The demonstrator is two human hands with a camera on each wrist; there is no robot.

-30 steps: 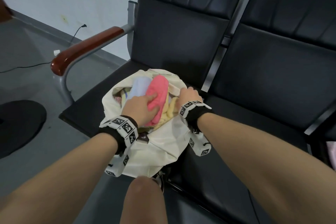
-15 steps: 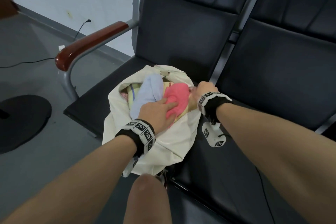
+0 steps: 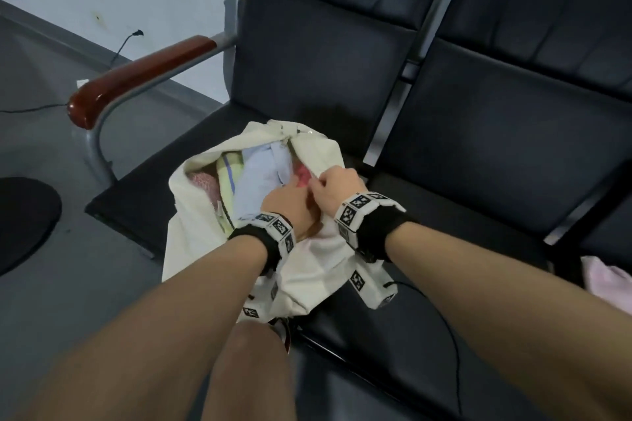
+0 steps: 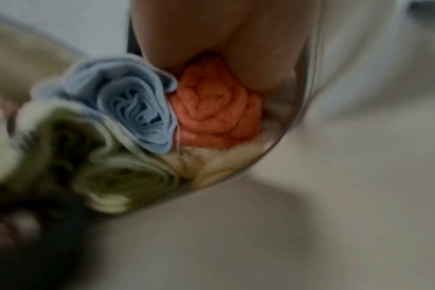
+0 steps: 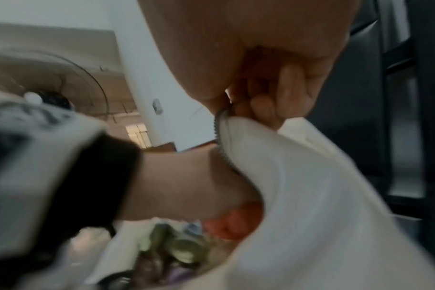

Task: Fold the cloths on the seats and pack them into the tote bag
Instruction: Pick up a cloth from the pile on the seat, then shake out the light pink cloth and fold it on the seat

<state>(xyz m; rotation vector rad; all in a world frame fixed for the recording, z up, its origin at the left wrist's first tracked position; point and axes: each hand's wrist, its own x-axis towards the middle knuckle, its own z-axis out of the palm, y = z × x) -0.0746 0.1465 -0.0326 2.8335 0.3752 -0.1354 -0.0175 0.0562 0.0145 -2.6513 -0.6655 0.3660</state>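
A cream tote bag (image 3: 307, 270) stands on the left black seat, its mouth facing up. Rolled cloths are packed inside: a knitted pink one (image 3: 205, 181), a yellow-green striped one (image 3: 229, 167), a light blue one (image 3: 260, 178) and a coral cloth (image 3: 301, 174). My left hand (image 3: 287, 205) is inside the bag mouth, wrapped over the coral cloth (image 4: 216, 113) beside the blue roll (image 4: 127, 102); its fingertips are hidden. My right hand (image 3: 333, 186) pinches the bag's zipper rim (image 5: 224, 125) between thumb and fingers, lifting it over the coral cloth.
A brown padded armrest (image 3: 143, 75) on a grey metal post flanks the left seat. The right seat (image 3: 496, 164) adjoins it, with a pale pink cloth (image 3: 605, 280) at its far right edge. A black round base (image 3: 20, 222) sits on the floor. My knee (image 3: 249, 369) is below the bag.
My left hand has pushed the coral cloth from on top of the bag down into its right side. My right hand has drawn the rim up and inward over it.
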